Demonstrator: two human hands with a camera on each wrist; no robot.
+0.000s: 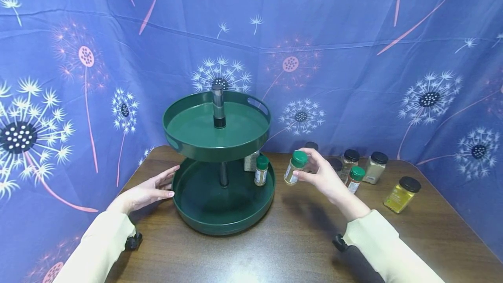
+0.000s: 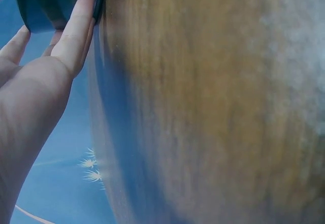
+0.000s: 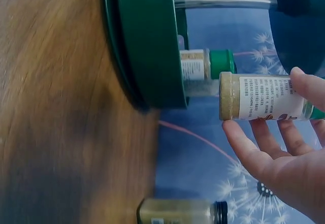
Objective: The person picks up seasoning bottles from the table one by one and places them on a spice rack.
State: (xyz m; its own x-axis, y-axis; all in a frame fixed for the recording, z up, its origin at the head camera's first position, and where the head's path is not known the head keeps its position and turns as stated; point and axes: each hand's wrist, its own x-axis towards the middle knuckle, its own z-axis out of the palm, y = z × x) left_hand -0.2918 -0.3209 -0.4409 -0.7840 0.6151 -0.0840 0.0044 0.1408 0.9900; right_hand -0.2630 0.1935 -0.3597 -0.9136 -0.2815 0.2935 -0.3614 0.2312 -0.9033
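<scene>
A green two-tier round stand has an upper tray (image 1: 188, 125) on a metal post (image 1: 218, 106) above a wider lower tray (image 1: 220, 227). My left hand (image 1: 146, 192) touches the lower tray's left wall with extended fingers (image 2: 76, 31). Just right of the stand, my right hand (image 1: 323, 177) pinches a green-capped spice jar (image 1: 291, 174) between thumb and fingers, raised off the table. Its printed label and tan contents face the right wrist view. Inside the lower tray, at the right, stand another green-capped spice jar (image 1: 261, 174) and a pale jar (image 1: 251, 162), partly hidden by the upper tray.
Behind and right of my right hand stand several jars on the wooden table (image 1: 306, 248): a green-capped one (image 1: 354, 181), black-capped ones (image 1: 376, 169), and a yellow one (image 1: 401, 196) farthest right. A blue dandelion-print cloth (image 1: 334, 77) hangs behind the table.
</scene>
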